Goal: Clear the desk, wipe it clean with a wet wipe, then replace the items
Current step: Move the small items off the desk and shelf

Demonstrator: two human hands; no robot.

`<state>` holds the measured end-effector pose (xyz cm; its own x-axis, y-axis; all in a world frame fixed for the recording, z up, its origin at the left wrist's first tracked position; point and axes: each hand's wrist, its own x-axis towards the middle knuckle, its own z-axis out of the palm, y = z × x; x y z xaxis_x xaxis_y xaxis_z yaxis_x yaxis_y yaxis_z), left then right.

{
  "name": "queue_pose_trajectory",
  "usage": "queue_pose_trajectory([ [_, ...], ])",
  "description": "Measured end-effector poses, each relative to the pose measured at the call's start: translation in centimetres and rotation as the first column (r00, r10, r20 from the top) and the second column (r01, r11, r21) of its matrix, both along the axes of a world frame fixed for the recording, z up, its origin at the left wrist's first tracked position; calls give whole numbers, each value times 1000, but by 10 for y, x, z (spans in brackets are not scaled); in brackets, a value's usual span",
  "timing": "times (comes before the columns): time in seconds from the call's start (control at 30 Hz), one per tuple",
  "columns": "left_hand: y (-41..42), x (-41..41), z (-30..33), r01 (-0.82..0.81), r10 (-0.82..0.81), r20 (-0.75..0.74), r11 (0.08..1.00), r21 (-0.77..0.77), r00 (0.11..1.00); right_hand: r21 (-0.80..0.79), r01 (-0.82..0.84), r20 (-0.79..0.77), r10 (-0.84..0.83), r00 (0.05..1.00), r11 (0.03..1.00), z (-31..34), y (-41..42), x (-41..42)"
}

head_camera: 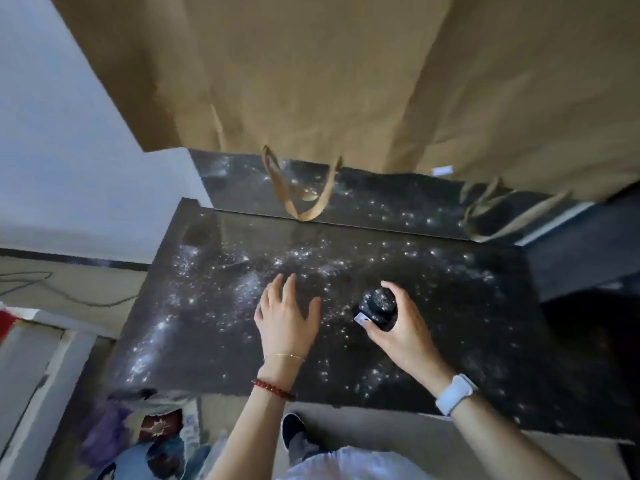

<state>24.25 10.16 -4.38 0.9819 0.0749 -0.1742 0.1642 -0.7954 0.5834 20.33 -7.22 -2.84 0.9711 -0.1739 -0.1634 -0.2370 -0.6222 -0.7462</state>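
Two hands are out over the dark, sparkly desk (207, 323). Nearest the person, past the near edge, the right hand (401, 327) holds a small round black thing (378, 308). Its fingers are curled around the thing and grip it tight from the right side and from below. A little white tag sticks out at its lower left. The thing stands up in the hand, with its rounded top toward the far edge. It sits just above the tabletop, near the middle, a bit to the right.

The left hand (285, 313) is just beside it, to the left. Its fingers are spread wide and lie flat, and it holds nothing. It may be resting on the tabletop.

Most of the desk looks bare, so the thing is probably being put back. The right hand only has to go down.

At the far edge hang brown curtains (311, 81) with looped ties (301, 192).
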Motion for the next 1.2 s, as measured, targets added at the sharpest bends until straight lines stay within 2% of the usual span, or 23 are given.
queue_pose_trajectory([
  [0.2, -170, -51, 13, 413, -413, 18, 911, 0, 910, -22, 264, 20, -264, 964, 964, 19, -145, -100],
  [0.33, -287, -90, 29, 568, -570, 82, 821, 47, 817, 5, 385, -5, -385, 923, 923, 27, -244, -168],
  [0.43, -367, -116, 46, 614, -614, 146, 787, 50, 775, -6, 457, 9, -457, 890, 890, 33, -313, -210],
  [0.63, -472, -127, 75, 645, -645, 271, 757, 102, 715, 8, 490, 46, -490, 871, 872, 48, -418, -237],
  [0.77, -511, -116, 76, 650, -667, 270, 743, 163, 695, 7, 469, 110, -467, 878, 883, 57, -462, -209],
  [0.87, -526, -107, 65, 642, -679, 231, 734, 220, 697, -55, 401, 169, -388, 906, 914, 66, -481, -174],
  [0.93, -528, -100, 56, 624, -666, 221, 746, 235, 713, -110, 357, 234, -325, 916, 928, 71, -488, -146],
  [1.0, -526, -92, 44, 571, -629, 290, 777, 264, 722, -171, 297, 268, -246, 932, 939, 73, -493, -118],
  [1.1, -514, -91, 33, 456, -519, 400, 855, 248, 755, -299, 200, 229, -134, 964, 933, 73, -495, -87],
  [1.2, -501, -91, 27, 390, -440, 429, 898, 204, 789, -332, 151, 230, -75, 970, 931, 69, -489, -68],
])
